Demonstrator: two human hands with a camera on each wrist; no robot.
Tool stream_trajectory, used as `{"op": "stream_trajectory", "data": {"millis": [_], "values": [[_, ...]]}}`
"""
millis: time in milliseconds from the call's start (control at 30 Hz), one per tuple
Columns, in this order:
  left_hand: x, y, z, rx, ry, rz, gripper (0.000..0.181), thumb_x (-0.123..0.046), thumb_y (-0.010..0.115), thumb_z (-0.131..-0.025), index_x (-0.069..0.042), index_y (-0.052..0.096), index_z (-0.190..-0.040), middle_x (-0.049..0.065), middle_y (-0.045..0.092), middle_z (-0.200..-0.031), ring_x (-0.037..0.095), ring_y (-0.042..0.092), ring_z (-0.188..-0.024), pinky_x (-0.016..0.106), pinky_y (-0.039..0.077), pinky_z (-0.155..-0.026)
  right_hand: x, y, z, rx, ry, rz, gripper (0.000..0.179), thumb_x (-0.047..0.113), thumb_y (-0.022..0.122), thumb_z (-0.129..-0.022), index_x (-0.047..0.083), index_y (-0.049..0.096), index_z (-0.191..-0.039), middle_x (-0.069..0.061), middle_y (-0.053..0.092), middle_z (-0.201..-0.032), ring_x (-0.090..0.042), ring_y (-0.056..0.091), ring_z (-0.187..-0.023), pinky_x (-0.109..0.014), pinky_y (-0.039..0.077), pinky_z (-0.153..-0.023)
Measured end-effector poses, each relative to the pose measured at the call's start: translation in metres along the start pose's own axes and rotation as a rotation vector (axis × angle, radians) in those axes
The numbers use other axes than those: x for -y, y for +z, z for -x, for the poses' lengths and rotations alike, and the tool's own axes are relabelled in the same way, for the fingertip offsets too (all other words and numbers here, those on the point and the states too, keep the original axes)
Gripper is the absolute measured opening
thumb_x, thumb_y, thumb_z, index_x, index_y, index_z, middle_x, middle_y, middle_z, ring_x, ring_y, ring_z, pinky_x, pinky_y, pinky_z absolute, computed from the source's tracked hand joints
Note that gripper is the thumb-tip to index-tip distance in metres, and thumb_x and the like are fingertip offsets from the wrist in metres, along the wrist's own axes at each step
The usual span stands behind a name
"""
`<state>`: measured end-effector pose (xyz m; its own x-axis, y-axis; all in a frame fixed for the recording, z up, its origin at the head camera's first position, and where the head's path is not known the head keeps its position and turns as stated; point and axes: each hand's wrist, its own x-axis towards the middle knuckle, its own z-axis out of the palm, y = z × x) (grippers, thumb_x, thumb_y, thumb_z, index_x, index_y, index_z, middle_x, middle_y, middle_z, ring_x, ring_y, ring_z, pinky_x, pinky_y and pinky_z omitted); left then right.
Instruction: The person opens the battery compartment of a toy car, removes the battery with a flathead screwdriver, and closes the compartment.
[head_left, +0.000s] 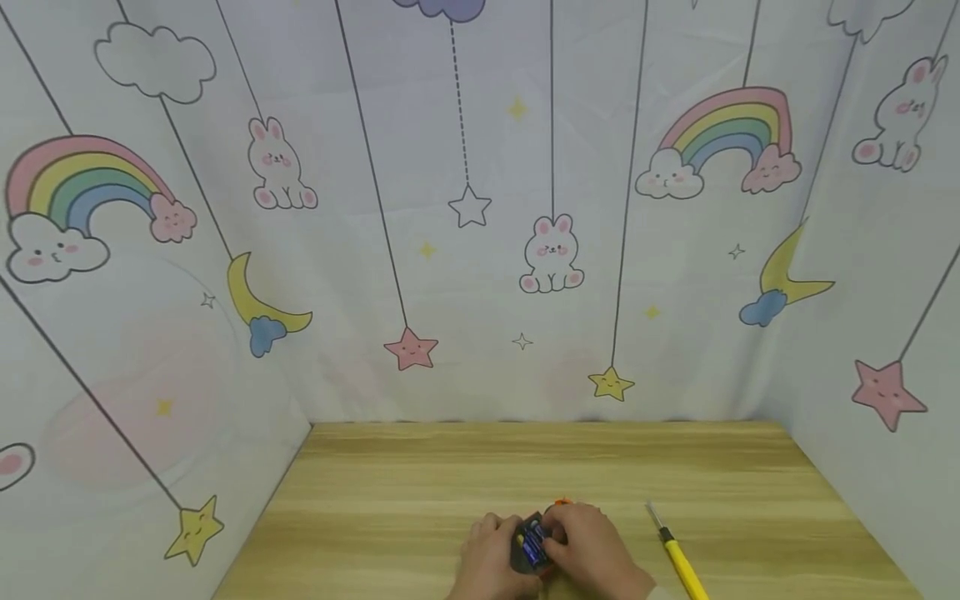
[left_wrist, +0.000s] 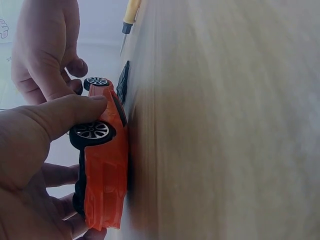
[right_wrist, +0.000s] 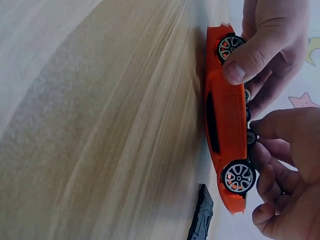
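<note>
An orange toy car [right_wrist: 227,115] lies upside down on the table, its black underside facing up. Several blue batteries [head_left: 533,540] sit in the open compartment in that underside. My left hand [head_left: 491,554] grips the car at one end, thumb on its side by a wheel [left_wrist: 92,131]. At the compartment my right hand [head_left: 592,546] has its thumb and fingers around one battery [right_wrist: 251,136], whose end stands a little above the car's edge. Part of the compartment is hidden under the right fingers.
A screwdriver [head_left: 678,557] with a yellow handle lies on the wooden table [head_left: 375,500] to the right of the hands. Close by the car lies a flat black plastic cover [right_wrist: 201,215]. Patterned cloth walls [head_left: 480,317] stand at the back and both sides.
</note>
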<state>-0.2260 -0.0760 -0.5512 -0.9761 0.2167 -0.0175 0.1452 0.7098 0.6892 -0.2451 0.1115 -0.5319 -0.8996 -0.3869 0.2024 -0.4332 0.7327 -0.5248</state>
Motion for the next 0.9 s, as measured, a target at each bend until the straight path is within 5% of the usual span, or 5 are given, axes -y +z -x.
{"op": "stream_trajectory", "data": {"millis": [367, 900], "values": [[-0.0008, 0.0015, -0.0007, 0.003, 0.001, -0.006, 0.084, -0.030, 0.084, -0.059, -0.003, 0.061, -0.135, 0.002, 0.051, -0.106, 0.022, 0.038, -0.090, 0.037, 0.034, -0.075, 0.0030, -0.0038, 0.0004, -0.021, -0.060, 0.020, 0.006, 0.013, 0.079, -0.080, 0.014, 0.074, -0.082, 0.017, 0.062, -0.065, 0.004, 0.049, -0.060, -0.022, 0.042, -0.055], [-0.0042, 0.0046, 0.0012, 0.013, -0.020, 0.005, 0.084, -0.031, 0.084, -0.059, -0.003, 0.061, -0.135, 0.002, 0.050, -0.104, 0.023, 0.038, -0.090, 0.037, 0.033, -0.074, 0.0027, -0.0090, 0.0022, 0.045, 0.048, 0.019, 0.013, 0.015, 0.075, -0.076, 0.013, 0.080, -0.088, 0.012, 0.063, -0.067, -0.004, 0.051, -0.061, -0.025, 0.043, -0.056]]}}
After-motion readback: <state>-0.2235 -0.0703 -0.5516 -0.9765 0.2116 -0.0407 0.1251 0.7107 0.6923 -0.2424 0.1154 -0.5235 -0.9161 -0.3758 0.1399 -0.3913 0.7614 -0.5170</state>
